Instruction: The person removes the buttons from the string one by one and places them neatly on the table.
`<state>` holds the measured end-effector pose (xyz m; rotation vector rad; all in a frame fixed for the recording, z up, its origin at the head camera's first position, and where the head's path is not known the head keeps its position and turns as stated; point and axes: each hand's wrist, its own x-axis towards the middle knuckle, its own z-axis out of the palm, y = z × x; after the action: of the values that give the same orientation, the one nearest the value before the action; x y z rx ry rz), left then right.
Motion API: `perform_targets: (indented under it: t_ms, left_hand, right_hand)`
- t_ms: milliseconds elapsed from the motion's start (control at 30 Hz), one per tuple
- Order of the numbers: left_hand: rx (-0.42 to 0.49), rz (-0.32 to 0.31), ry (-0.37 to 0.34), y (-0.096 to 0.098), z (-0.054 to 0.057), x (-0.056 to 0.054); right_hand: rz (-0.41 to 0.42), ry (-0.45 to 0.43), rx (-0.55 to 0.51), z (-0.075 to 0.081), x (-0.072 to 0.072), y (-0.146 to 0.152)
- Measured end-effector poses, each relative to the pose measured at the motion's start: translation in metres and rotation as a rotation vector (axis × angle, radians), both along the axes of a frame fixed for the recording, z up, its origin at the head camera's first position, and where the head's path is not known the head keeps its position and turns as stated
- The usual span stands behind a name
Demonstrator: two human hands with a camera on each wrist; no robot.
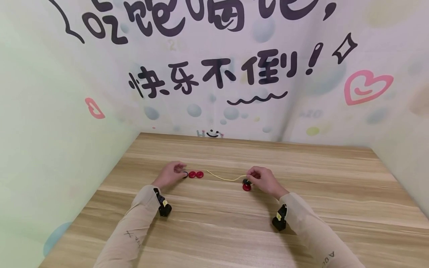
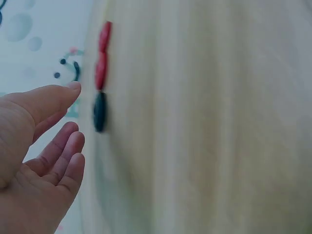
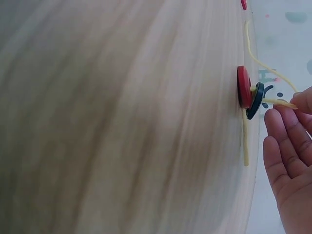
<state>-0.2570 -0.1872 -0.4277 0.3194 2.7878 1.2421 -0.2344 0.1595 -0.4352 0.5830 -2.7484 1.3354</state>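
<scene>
My right hand (image 1: 264, 180) pinches a yellow string (image 3: 279, 102) between thumb and fingers. On the string are a dark button-like disc (image 3: 255, 101) and a red button-like disc (image 3: 243, 87), side by side, with a string end hanging below the red one. The rest of the string curves leftward over the table in the head view. My left hand (image 1: 171, 174) is beside another dark disc (image 2: 100, 112), its fingers loosely bent and holding nothing in the left wrist view. That disc lines up with two red discs, a nearer one (image 1: 192, 174) and a farther one (image 1: 200, 174).
The wood-grain table (image 1: 214, 230) ends at a printed wall hanging (image 1: 207, 44) at the back. A pale wall (image 1: 30, 123) stands on the left. Black wrist cameras, left (image 1: 164, 208) and right (image 1: 279, 222), hang under the sleeves.
</scene>
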Motion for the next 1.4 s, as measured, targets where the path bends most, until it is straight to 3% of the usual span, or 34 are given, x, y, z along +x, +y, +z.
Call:
perform_targets:
  t_ms: [233, 533, 633, 833, 1100, 1267, 1400]
  left_hand:
    - [0.099, -0.065, 0.03, 0.03, 0.015, 0.004]
    - [0.235, -0.128, 0.058, 0.084, 0.014, 0.001]
    - [0.273, -0.174, 0.066, 0.101, 0.018, 0.007]
    - [0.362, -0.252, 0.014, 0.128, 0.031, 0.026]
    - [0.255, -0.247, -0.031, 0.147, -0.003, 0.015]
    - [0.192, -0.196, -0.002, 0.151, -0.005, 0.017]
    - [0.207, -0.179, 0.023, 0.151, -0.002, 0.018]
  right_hand:
    - [0.007, 0.019, 0.001, 0.002, 0.001, -0.003]
    - [0.042, -0.006, -0.04, 0.003, 0.0, -0.009]
    - [0.048, 0.01, -0.05, 0.003, 0.0, -0.011]
    - [0.063, 0.034, -0.056, 0.004, -0.001, -0.013]
    - [0.058, 0.028, -0.043, 0.004, -0.002, -0.018]
    - [0.047, 0.021, -0.037, 0.003, -0.003, -0.02]
    - [0.053, 0.026, -0.039, 0.002, -0.002, -0.02]
